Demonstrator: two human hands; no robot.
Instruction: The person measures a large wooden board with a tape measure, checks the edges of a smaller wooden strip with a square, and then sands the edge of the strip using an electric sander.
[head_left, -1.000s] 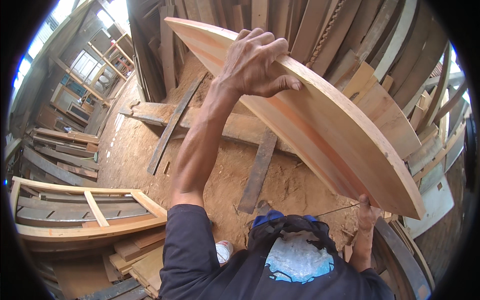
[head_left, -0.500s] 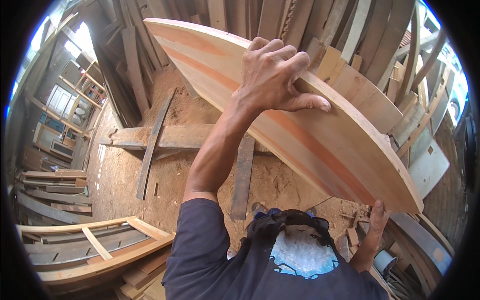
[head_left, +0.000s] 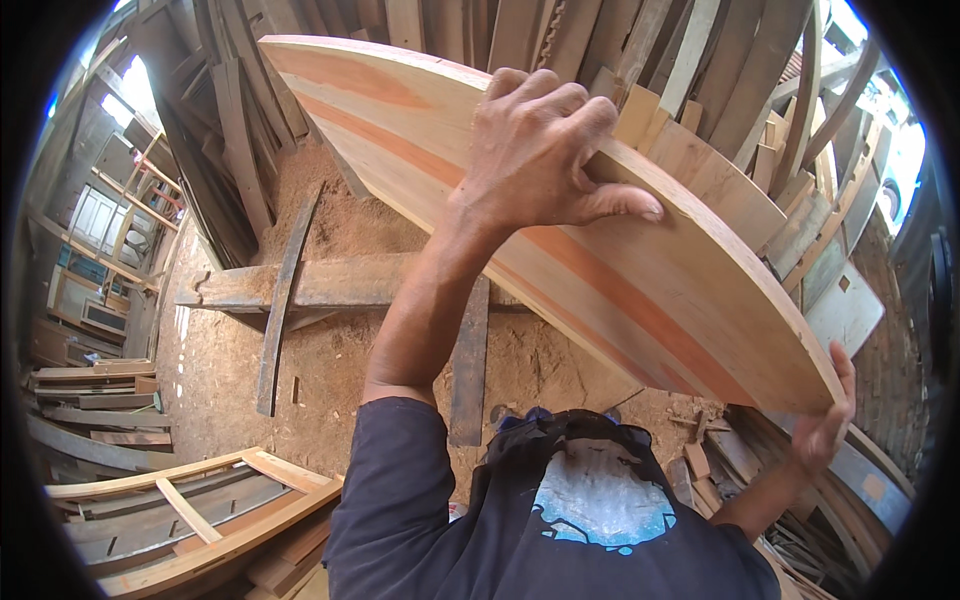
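The left hand (head_left: 545, 150) is pinching the upper edge of a striped wooden panel (head_left: 640, 285), fingers hooking over it and thumb lying along the near face; the panel is slanting from up-left of that grip down to its lower right, where the right hand (head_left: 828, 425) is touching the end corner, though I'm not managing to tell whether it's pinching; beyond the grip, planks (head_left: 745, 70) are leaning.

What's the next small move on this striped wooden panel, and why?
Perhaps close the right hand around the lower right corner of the striped wooden panel: its visible fingers look straight there, while the left hand hooks over the upper edge, thumb on the near face.
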